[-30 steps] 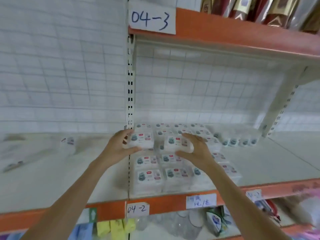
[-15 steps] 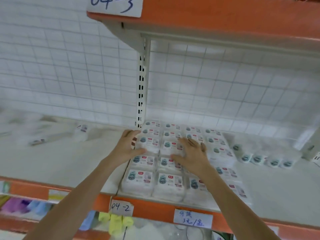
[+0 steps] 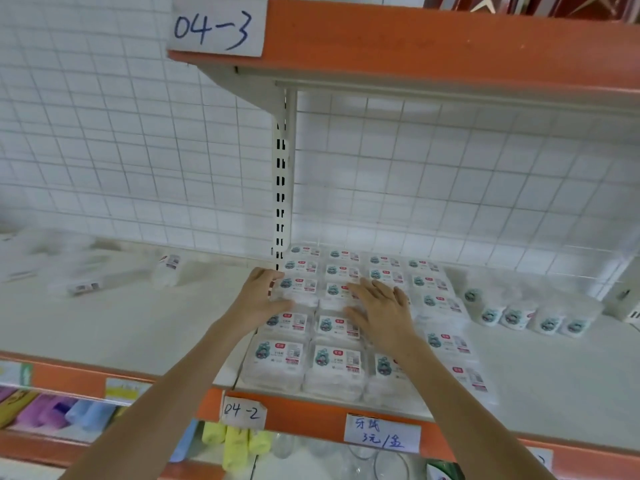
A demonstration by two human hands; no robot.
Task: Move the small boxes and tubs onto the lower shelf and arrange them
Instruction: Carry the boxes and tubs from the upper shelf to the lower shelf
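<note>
White wire-grid back panels (image 3: 450,174) line the wall. Orange-edged shelves (image 3: 433,39) hang from a slotted white upright (image 3: 281,188).

Tubs (image 3: 526,315) right of boxes (image 3: 341,327)
</note>
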